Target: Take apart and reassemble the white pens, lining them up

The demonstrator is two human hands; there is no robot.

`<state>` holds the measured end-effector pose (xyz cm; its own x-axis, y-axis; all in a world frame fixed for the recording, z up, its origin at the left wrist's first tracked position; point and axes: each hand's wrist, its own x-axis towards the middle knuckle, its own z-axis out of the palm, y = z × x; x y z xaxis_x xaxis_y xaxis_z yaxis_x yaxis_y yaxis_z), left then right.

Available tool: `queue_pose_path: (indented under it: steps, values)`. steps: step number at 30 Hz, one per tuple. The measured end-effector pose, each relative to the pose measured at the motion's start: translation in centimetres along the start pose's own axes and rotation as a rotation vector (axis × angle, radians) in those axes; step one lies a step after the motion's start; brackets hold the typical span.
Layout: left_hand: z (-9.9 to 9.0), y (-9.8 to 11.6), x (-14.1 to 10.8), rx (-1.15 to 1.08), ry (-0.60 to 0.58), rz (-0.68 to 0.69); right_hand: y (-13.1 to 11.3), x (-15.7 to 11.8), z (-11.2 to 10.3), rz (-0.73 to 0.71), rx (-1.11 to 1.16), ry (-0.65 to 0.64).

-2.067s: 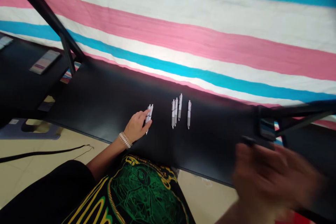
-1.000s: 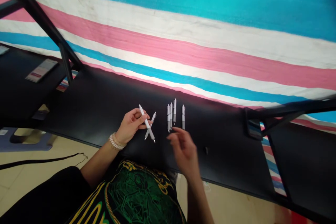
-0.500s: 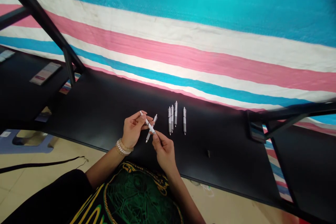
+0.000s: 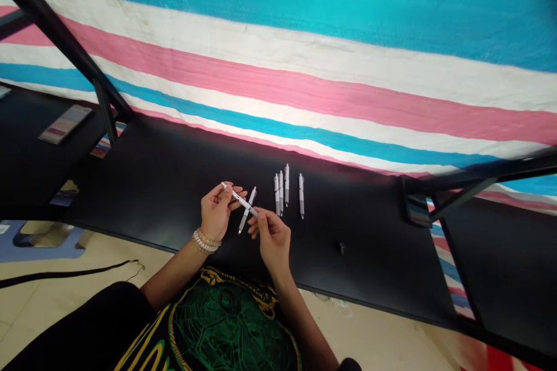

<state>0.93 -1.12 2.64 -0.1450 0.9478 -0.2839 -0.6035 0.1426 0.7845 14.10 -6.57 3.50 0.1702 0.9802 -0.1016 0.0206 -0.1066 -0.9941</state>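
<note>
- A printed card (image 4: 65, 124) is laid on a separate black table top at the far left, and a black metal strut (image 4: 56, 29) is angled across the view above it.
- A thin black cable (image 4: 69, 273) is lying on the beige floor below the table edge.
- The black table top (image 4: 148, 185) is backed by a striped cloth in turquoise, white and pink (image 4: 278, 69).
- A beaded bracelet (image 4: 205, 240) is worn on the left wrist.
- The left hand (image 4: 216, 211) is held up with its fingers curled, closed on the upper end of a white pen (image 4: 240, 200).
- The lower end of that white pen is pinched by the fingers of the right hand (image 4: 270, 240), so the pen is gripped by both hands, slanted above the table.
- A second pen (image 4: 246, 210) is lying tilted on the table just behind the hands, close to the left hand's fingers but not seen to be gripped.
- Four more pens (image 4: 281, 193) are lying apart from the hands, just to the right, untouched and pointing roughly the same way, three close together and one a little apart.
- So two pens are at the hands, and four are set out in the group.
- A small dark object (image 4: 342, 248) is lying on the table further right.
- A black metal bracket (image 4: 418, 211) is seen at the table's right end.
</note>
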Motion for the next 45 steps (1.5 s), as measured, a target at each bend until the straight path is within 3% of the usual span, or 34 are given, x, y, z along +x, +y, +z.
queue_pose_path:
  steps: [3, 7, 11, 14, 18, 21, 24, 31, 36, 45]
  values:
    - [0.0, -0.1, 0.0, -0.02, 0.011, 0.012, 0.1, 0.0, 0.0, -0.099, -0.028, 0.041]
    - [0.1, -0.2, -0.1, -0.034, 0.008, 0.018, 0.3, 0.1, -0.3, -0.061, -0.007, 0.05]
    - [0.2, -0.2, -0.1, -0.047, 0.014, 0.011, 0.4, 0.2, -0.5, -0.132, -0.058, 0.045]
    - [0.2, -0.3, -0.1, -0.054, 0.018, 0.009, 0.6, 0.3, -0.5, -0.076, -0.02, 0.031]
    - [0.2, -0.3, -0.1, -0.057, 0.029, 0.009, 0.8, 0.4, -0.4, -0.169, -0.063, 0.031]
    - [0.2, -0.3, -0.2, -0.051, 0.026, 0.006, 0.9, 0.4, -0.2, -0.078, -0.012, 0.036]
    - [0.3, -0.4, -0.3, -0.027, 0.009, -0.001, 0.8, 0.4, -0.1, -0.033, -0.102, 0.011]
    - [-0.1, -0.5, 0.1, -0.033, 0.042, 0.016, 0.9, 0.3, -0.8, -0.338, -0.399, -0.031]
    - [-0.4, -0.3, 0.7, -0.045, 0.052, 0.005, 1.3, 0.4, -1.2, -0.37, -0.553, -0.038]
    - [-1.6, 0.3, 1.5, -0.141, 0.139, -0.037, 0.2, -0.5, -2.5, -0.364, -0.543, 0.01]
